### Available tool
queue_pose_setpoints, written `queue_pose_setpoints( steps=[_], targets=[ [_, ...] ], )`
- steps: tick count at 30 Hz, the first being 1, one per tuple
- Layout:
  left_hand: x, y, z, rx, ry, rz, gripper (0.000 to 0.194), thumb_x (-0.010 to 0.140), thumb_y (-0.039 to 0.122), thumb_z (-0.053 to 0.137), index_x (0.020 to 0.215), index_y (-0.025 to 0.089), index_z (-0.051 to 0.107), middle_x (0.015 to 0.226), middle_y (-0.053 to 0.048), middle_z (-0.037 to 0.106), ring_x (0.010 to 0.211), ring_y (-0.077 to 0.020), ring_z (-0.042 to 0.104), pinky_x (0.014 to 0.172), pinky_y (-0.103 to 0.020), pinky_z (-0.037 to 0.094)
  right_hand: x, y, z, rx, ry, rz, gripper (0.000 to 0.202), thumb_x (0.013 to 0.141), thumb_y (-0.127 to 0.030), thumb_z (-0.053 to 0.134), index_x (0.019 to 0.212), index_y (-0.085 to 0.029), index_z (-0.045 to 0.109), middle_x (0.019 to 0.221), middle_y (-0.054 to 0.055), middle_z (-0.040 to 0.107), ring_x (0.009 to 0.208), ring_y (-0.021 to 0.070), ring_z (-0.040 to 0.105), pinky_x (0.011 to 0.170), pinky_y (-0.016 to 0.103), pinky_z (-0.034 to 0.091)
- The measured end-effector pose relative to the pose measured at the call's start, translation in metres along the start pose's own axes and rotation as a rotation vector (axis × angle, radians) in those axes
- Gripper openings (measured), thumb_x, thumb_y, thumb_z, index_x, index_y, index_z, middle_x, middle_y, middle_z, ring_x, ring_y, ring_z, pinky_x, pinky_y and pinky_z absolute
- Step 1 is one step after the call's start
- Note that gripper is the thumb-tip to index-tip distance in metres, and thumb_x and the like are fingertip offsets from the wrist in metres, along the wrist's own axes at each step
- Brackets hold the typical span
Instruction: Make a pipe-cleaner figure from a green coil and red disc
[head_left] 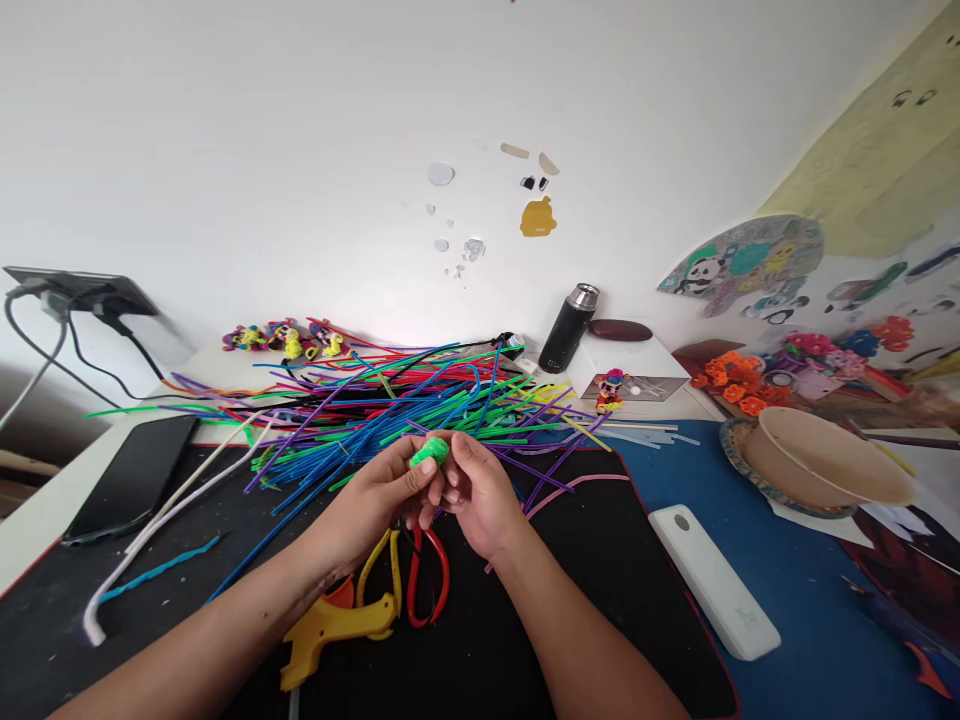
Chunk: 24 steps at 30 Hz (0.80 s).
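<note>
A small, tightly wound coil of fuzzy green pipe cleaner (430,453) is held up over the black mat. My left hand (390,480) pinches it from the left, thumb pressed on its front. From the right, my right hand (484,495) closes in with curled fingers against the coil; part of its grip is hidden. Just beyond both hands spreads a big loose pile of colored pipe cleaners (390,400). Below my wrists lie red-handled pliers (429,580), a yellow-handled tool (381,575) and a yellow glue gun (337,630).
A phone (135,480) and white pipe cleaners (172,500) lie on the left. On the right are a white power bank (712,580) and a beige bowl (817,455). A black thermos (568,330) and small pipe-cleaner figures (289,340) stand along the wall.
</note>
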<state>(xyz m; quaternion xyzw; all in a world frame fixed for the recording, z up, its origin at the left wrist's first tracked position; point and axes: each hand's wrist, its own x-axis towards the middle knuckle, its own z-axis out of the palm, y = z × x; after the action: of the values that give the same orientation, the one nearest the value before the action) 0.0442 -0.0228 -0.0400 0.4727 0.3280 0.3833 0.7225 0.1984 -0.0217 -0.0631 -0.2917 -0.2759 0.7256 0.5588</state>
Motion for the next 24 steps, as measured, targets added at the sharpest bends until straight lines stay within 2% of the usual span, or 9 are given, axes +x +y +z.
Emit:
queue_pose_setpoints(
  steps=[5, 9, 13, 16, 20, 24],
  targets=[
    [0.001, 0.000, -0.004, 0.170, -0.006, 0.048, 0.043, 0.100, 0.059, 0.073, 0.106, 0.019, 0.060, 0.076, 0.002, 0.066, 0.059, -0.0124, 0.059, 0.057, -0.026, 0.045, 0.001, 0.001, -0.001, -0.022, 0.023, 0.016, 0.055, 0.075, -0.065, 0.095, 0.094, -0.017, 0.077, 0.056, -0.008, 0.049, 0.044, 0.0078, 0.047, 0.041, 0.020, 0.022],
    [0.002, 0.002, -0.008, 0.297, 0.000, 0.081, 0.048, 0.096, 0.064, 0.076, 0.105, 0.020, 0.058, 0.083, 0.001, 0.067, 0.062, -0.0128, 0.057, 0.058, -0.027, 0.047, 0.002, 0.001, -0.002, 0.000, 0.014, 0.027, 0.053, 0.073, -0.062, 0.098, 0.083, -0.017, 0.070, 0.052, -0.011, 0.043, 0.043, 0.0051, 0.032, 0.043, 0.020, 0.021],
    [0.002, 0.002, -0.011, 0.322, 0.051, 0.137, 0.053, 0.096, 0.057, 0.080, 0.126, 0.023, 0.053, 0.095, -0.002, 0.072, 0.072, -0.0170, 0.064, 0.059, -0.027, 0.049, 0.001, 0.001, -0.001, 0.022, 0.000, 0.040, 0.054, 0.073, -0.060, 0.098, 0.078, -0.019, 0.064, 0.053, -0.011, 0.042, 0.045, 0.0054, 0.029, 0.044, 0.020, 0.021],
    [-0.001, 0.004, -0.012, 0.335, -0.021, 0.176, 0.054, 0.099, 0.049, 0.079, 0.140, 0.025, 0.051, 0.101, -0.004, 0.073, 0.084, -0.0209, 0.071, 0.068, -0.030, 0.054, 0.000, 0.001, 0.000, 0.022, -0.011, 0.044, 0.058, 0.074, -0.063, 0.097, 0.072, -0.020, 0.059, 0.054, -0.010, 0.042, 0.045, 0.0058, 0.030, 0.044, 0.021, 0.021],
    [-0.005, 0.014, -0.013, 0.303, -0.177, 0.205, 0.046, 0.102, 0.042, 0.077, 0.140, 0.026, 0.057, 0.118, -0.010, 0.072, 0.102, -0.0262, 0.073, 0.089, -0.039, 0.060, 0.000, 0.000, 0.001, 0.016, -0.018, 0.037, 0.064, 0.075, -0.066, 0.095, 0.065, -0.020, 0.051, 0.053, -0.009, 0.043, 0.045, 0.0060, 0.033, 0.044, 0.022, 0.021],
    [-0.006, 0.025, -0.014, 0.352, -0.163, 0.154, 0.041, 0.102, 0.038, 0.076, 0.138, 0.025, 0.060, 0.119, -0.011, 0.075, 0.100, -0.0266, 0.075, 0.088, -0.040, 0.060, -0.001, -0.001, 0.001, -0.005, -0.028, 0.028, 0.064, 0.078, -0.067, 0.093, 0.064, -0.020, 0.051, 0.054, -0.008, 0.043, 0.045, 0.0060, 0.034, 0.044, 0.022, 0.021]
  ],
)
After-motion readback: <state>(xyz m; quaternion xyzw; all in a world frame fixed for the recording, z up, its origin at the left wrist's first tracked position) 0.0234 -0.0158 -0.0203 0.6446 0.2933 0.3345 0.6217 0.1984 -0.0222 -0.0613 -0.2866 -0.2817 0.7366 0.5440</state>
